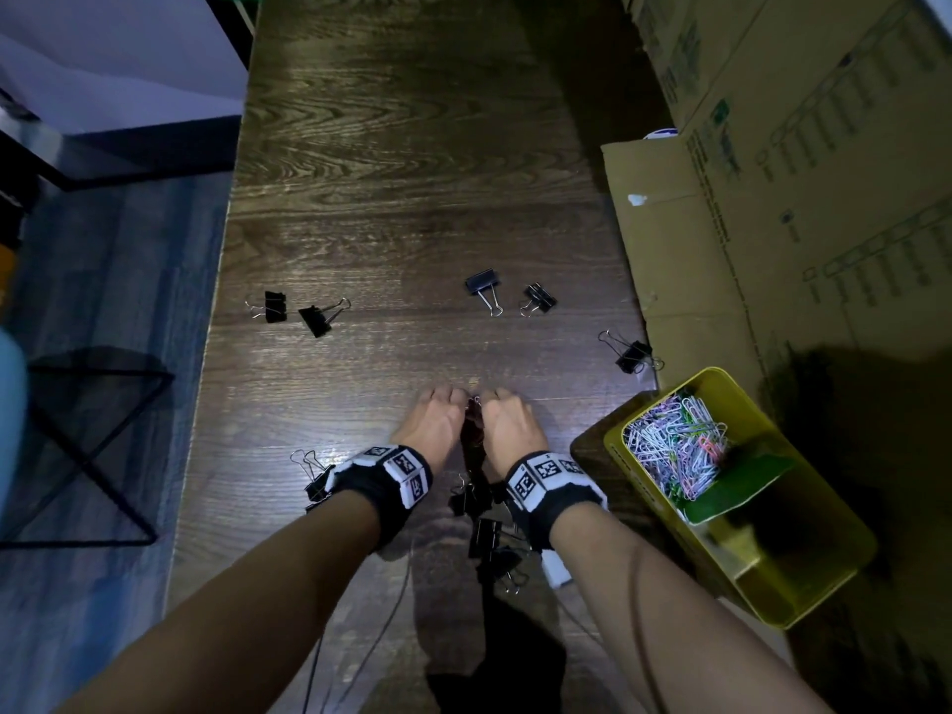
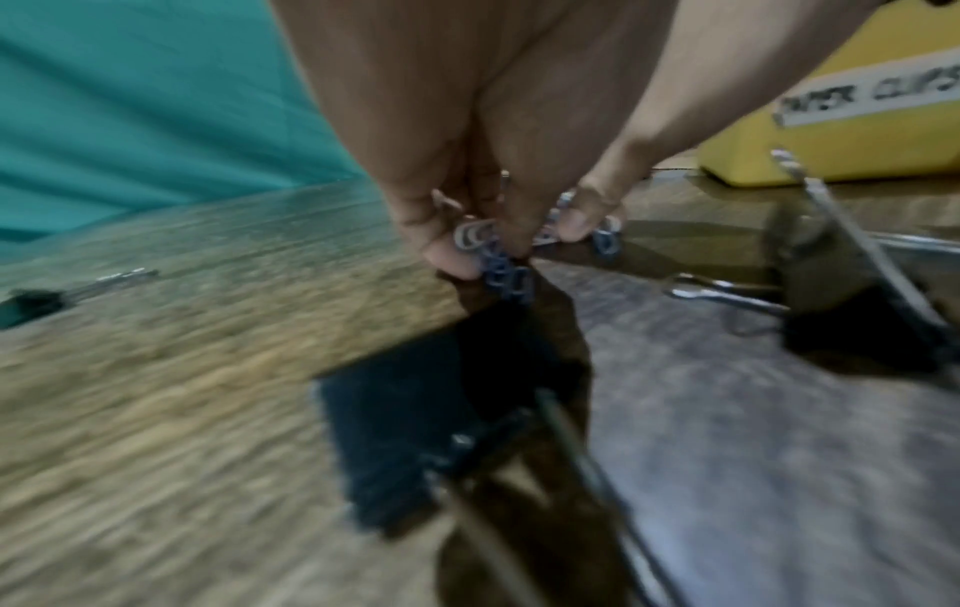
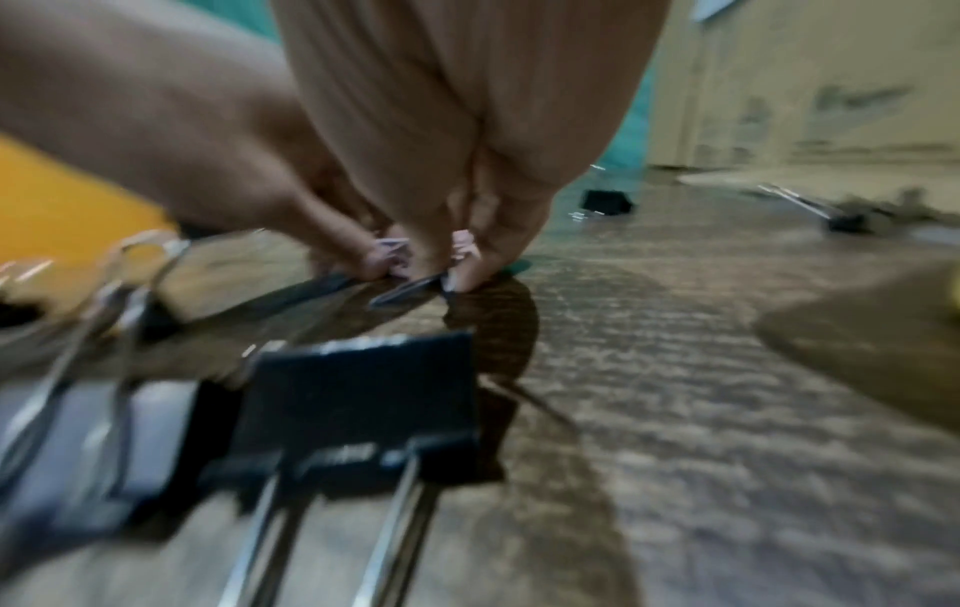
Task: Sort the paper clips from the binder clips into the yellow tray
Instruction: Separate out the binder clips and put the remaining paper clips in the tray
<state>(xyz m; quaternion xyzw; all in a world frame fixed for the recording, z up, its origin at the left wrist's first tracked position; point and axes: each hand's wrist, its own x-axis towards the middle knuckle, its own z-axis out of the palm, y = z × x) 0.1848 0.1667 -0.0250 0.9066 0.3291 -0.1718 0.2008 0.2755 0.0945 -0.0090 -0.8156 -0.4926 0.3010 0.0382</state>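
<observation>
Both hands down on the wooden table (image 1: 402, 146), knuckles nearly touching. Left hand (image 1: 435, 422) & right hand (image 1: 507, 427) each pinch at a small bunch of paper clips (image 2: 501, 263) btwn their fingertips, right at the tabletop. Yellow tray (image 1: 803, 600) sits at the table's right edge, w/ a pile of coloured paper clips (image 1: 675, 445) in its far end. Black binder clips (image 1: 484, 288) lie scattered: several farther out, more under the wrists. Cardboard boxes (image 1: 772, 198) stand along the right.

Both hands, left (image 1: 435, 422) and right (image 1: 507, 425), meet knuckle to knuckle low on the tabletop (image 1: 402, 162), binder clips (image 1: 484, 288) scattered around; the yellow tray (image 1: 803, 605) (paper clips (image 1: 675, 445) heaped inside) sits right.
</observation>
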